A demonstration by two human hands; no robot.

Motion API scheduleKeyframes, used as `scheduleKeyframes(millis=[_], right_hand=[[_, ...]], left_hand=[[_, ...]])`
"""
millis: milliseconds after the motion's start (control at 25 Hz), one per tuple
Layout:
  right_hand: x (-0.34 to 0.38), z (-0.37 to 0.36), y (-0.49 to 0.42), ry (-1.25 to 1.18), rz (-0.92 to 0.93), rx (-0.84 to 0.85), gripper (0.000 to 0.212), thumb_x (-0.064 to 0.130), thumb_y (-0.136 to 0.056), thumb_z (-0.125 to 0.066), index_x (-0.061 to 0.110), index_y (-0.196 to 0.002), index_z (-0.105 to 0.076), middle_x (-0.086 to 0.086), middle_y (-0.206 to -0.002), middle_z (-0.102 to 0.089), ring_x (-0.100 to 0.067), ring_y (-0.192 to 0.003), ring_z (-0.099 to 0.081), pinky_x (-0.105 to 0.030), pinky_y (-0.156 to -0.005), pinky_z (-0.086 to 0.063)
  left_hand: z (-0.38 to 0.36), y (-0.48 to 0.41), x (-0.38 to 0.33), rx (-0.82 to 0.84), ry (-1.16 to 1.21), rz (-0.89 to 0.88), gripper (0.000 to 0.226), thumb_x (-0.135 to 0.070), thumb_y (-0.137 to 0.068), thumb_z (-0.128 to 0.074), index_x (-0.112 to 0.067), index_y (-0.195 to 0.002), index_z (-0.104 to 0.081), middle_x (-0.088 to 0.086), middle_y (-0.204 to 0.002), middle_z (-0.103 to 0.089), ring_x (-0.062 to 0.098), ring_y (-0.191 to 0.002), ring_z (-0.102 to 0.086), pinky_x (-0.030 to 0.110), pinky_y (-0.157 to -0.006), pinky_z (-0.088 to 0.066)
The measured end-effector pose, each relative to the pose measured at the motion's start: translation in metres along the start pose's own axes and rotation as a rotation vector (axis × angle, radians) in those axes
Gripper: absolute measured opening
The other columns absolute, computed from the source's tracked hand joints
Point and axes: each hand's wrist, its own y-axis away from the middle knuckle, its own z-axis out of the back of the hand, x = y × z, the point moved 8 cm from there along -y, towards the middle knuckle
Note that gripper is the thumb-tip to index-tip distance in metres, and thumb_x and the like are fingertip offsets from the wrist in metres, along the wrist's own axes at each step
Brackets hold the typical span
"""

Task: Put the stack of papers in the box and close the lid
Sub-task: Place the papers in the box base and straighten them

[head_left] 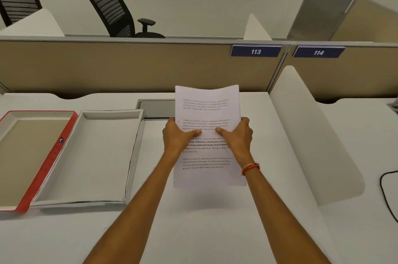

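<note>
Office cubicles with tan partitions and number plates surround the smooth white table (215,231) where the work happens. Above it, clear of the surface and throwing a soft shadow, hangs the white stack of printed papers (207,102), its far edge bowed slightly upward. The left hand (178,136) pinches the stack's left edge and the right hand (238,135) pinches its right edge, thumbs pressed on the top sheet and pointing toward each other, other fingers hidden underneath. Left of the stack, well apart from it, the shallow white cardboard box tray (133,156) lies open and empty on the table. Touching the tray's far-left side is the red-edged box lid (51,156), lying inside-up. A black cable (385,194) curls to the right of the stack, out of the way. The transfer looks barely begun. Keeping both grips even, the stack should travel level leftward, be squared with the tray walls, then lowered flat so no sheet catches a wall.
</note>
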Motion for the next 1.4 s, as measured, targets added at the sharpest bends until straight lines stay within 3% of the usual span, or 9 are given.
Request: scheduleKeyframes(millis=[360, 600, 840, 1080, 1400], right_hand=[[0.010, -0.050, 0.028, 0.057, -0.034, 0.129, 0.060, 0.032, -0.070, -0.086, 0.005, -0.109, -0.049, -0.014, -0.116, -0.065, -0.030, -0.103, -0.065, -0.028, -0.070, -0.049], [0.030, -0.116, 0.062, 0.029, -0.076, 0.203, 0.057, 0.031, -0.071, -0.085, 0.004, -0.108, -0.050, -0.013, -0.114, -0.065, -0.030, -0.101, -0.065, -0.035, -0.077, -0.057], [0.075, -0.204, 0.105, -0.014, -0.086, 0.255, 0.055, 0.029, -0.071, -0.085, 0.004, -0.105, -0.051, -0.012, -0.113, -0.067, -0.028, -0.099, -0.067, -0.032, -0.072, -0.056], [0.112, -0.284, 0.134, -0.006, -0.097, 0.288, 0.052, 0.028, -0.072, -0.085, 0.006, -0.102, -0.049, -0.013, -0.115, -0.067, -0.029, -0.101, -0.067, -0.028, -0.068, -0.053], [0.125, -0.348, 0.145, -0.008, -0.131, 0.307, 0.046, 0.020, -0.076, -0.082, 0.002, -0.106, -0.052, -0.017, -0.119, -0.065, -0.031, -0.108, -0.064, -0.033, -0.081, -0.055]], left_hand=[[0.050, 0.005, 0.023, 0.036, -0.103, 0.047, 0.061, -0.030, -0.067, -0.089, -0.007, -0.118, -0.063, 0.015, -0.121, -0.070, 0.032, -0.103, -0.070, 0.040, -0.084, -0.060], [0.114, -0.010, 0.057, 0.053, -0.133, 0.085, 0.055, -0.029, -0.067, -0.089, -0.007, -0.111, -0.065, 0.015, -0.117, -0.072, 0.032, -0.097, -0.071, 0.039, -0.080, -0.061], [0.201, -0.044, 0.105, 0.047, -0.190, 0.124, 0.052, -0.031, -0.069, -0.087, -0.009, -0.111, -0.063, 0.014, -0.115, -0.071, 0.030, -0.092, -0.071, 0.040, -0.079, -0.062], [0.273, -0.078, 0.146, 0.054, -0.168, 0.175, 0.059, -0.024, -0.065, -0.091, -0.002, -0.112, -0.064, 0.019, -0.118, -0.071, 0.036, -0.100, -0.070, 0.046, -0.083, -0.061], [0.307, -0.112, 0.189, 0.157, -0.071, 0.216, 0.059, -0.010, -0.066, -0.089, 0.002, -0.118, -0.064, 0.020, -0.121, -0.070, 0.038, -0.107, -0.069, 0.051, -0.090, -0.058]])
